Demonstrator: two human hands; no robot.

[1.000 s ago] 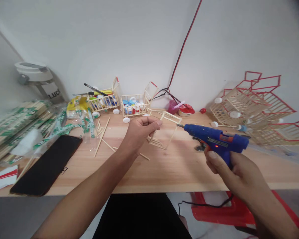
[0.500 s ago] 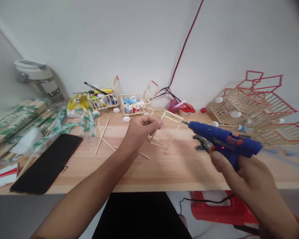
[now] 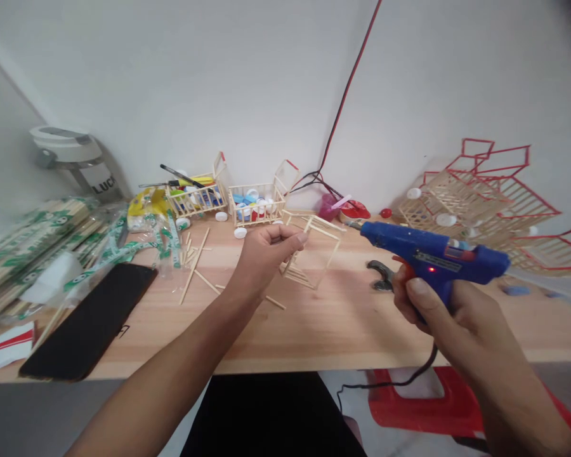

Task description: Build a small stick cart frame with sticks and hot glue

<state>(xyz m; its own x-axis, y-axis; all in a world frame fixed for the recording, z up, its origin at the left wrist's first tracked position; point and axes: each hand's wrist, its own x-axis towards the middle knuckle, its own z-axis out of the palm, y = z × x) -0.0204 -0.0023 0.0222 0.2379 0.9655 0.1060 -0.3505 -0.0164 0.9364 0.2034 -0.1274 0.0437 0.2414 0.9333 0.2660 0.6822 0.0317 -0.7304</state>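
My left hand (image 3: 272,257) pinches a small open frame of thin wooden sticks (image 3: 324,227) near its upper left corner, just above the table. A blue glue gun (image 3: 412,244) is wrapped in my right hand (image 3: 457,327), its red light lit and part of its orange trigger showing under the fingers. Its metal nozzle points left at the frame's upper right corner; whether it touches, I cannot tell. Several loose sticks (image 3: 195,266) lie on the table left of my left hand. Dark-handled pliers (image 3: 381,276) rest beneath the glue gun.
Two small stick carts (image 3: 257,206) with white wheels stand at the back, filled with small items. More red-trimmed carts (image 3: 485,203) are stacked at the right. On the left are a black phone (image 3: 90,324), bundled wrapped sticks (image 3: 38,247) and a jar (image 3: 78,162). The gun's cord (image 3: 390,384) hangs past the table edge.
The glue gun has turned to lie more level, bringing its trigger into sight. My left hand keeps its pinch on the frame. The whole view has shifted slightly.
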